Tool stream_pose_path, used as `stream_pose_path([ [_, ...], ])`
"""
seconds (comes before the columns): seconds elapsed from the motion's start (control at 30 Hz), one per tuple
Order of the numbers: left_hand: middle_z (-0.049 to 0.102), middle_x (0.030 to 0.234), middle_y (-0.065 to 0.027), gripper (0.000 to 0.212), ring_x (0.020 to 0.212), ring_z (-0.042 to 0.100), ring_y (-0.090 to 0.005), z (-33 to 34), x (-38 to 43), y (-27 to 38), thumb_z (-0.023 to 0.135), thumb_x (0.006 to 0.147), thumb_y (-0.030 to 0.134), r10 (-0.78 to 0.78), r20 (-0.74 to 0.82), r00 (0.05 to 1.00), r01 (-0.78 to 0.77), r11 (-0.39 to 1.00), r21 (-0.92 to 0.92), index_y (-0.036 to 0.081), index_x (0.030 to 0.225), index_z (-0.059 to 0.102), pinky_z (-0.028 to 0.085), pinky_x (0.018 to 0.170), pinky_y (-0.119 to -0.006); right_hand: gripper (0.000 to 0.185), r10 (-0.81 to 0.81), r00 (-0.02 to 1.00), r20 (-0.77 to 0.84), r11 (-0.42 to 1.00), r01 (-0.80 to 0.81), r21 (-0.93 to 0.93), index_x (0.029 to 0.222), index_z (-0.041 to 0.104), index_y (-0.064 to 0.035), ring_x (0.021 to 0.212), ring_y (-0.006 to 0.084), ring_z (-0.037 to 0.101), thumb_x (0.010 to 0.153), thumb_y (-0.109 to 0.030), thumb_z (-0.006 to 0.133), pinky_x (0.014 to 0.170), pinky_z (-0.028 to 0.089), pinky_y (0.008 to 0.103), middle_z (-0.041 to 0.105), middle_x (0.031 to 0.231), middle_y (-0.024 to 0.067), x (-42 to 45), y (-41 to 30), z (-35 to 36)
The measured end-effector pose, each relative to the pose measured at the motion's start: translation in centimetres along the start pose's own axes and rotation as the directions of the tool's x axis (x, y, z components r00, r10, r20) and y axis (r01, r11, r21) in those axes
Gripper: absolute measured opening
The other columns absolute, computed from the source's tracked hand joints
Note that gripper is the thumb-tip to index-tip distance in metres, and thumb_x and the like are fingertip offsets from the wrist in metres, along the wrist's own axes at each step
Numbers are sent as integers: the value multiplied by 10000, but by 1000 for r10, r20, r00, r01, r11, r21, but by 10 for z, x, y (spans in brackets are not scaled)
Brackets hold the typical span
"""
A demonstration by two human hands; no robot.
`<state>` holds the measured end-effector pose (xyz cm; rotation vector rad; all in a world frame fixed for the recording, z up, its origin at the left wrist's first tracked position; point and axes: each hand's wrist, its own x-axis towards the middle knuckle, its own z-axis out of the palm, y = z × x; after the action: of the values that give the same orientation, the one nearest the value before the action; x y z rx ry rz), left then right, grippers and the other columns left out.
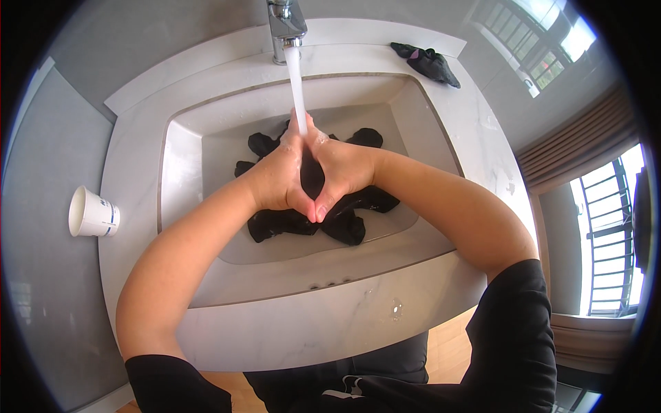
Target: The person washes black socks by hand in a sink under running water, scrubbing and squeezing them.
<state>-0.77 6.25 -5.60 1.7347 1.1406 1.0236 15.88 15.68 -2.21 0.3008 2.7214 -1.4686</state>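
Observation:
Water runs from a chrome faucet (pixel 287 31) onto the fingers of both hands, which are over the sink basin (pixel 181 165). My left hand (pixel 281 173) and my right hand (pixel 343 168) touch at the thumb tips and come together near the fingertips, leaving a gap between the palms. Neither hand appears to hold anything. Some white suds cling around the index knuckles. Below the hands, dark wet cloth items (pixel 343 227) lie spread in the basin, partly hidden by the hands. The far fingers are partly hidden by the stream.
A crumpled dark cloth (pixel 434 64) lies on the counter's back right corner. At the left edge is a white paper cup (pixel 95 212), seemingly on its side. Overflow holes (pixel 330 284) show in the basin's near wall. A water drop (pixel 396 308) sits on the front counter.

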Motion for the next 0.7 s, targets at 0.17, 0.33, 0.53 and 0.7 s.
stream_pose_path([
  [0.17, 328, 1488, -155, 1676, 1437, 282, -303, -1, 3, -4, 851, 302, 781, -22, 60, 998, 18, 998, 68, -29, 1523, 37, 200, 1193, -419, 1651, -29, 1000, -1, 996, 29, -87, 1410, -266, 158, 1437, 400, 290, 495, -457, 963, 1170, 270, 332, 236, 1487, 411, 1, 7, 0],
  [0.33, 275, 1509, -160, 1648, 1449, 241, -312, -3, 0, -15, 881, 324, 742, 17, 51, 999, -22, 994, 103, -3, 1530, 39, 187, 1196, -425, 1556, 2, 1000, -16, 998, -1, 66, 1528, -43, 10, 1445, 355, 239, 430, -349, 1000, 1177, 261, 373, 182, 1546, 243, 3, 7, 4],
  [0.53, 224, 1533, -198, 1622, 1457, 215, -347, 0, -4, -6, 959, 367, 581, -66, 102, 993, 46, 982, 181, 10, 1537, -8, 194, 1201, -431, 1650, 29, 997, 69, 990, -19, -140, 1412, -275, 139, 1445, 369, 282, 494, -429, 973, 1154, 297, 319, 221, 1509, 383, -1, 6, 4],
  [0.7, 178, 1559, -256, 1536, 1478, 173, -390, 10, -6, 6, 968, 434, 478, -260, 155, 953, 181, 900, 397, 12, 1549, 19, 214, 1200, -432, 1519, 102, 994, 44, 894, -72, -443, 1485, -83, 100, 1464, 427, 187, 524, -479, 941, 1182, 250, 373, 164, 1545, 351, -3, 19, 18],
])
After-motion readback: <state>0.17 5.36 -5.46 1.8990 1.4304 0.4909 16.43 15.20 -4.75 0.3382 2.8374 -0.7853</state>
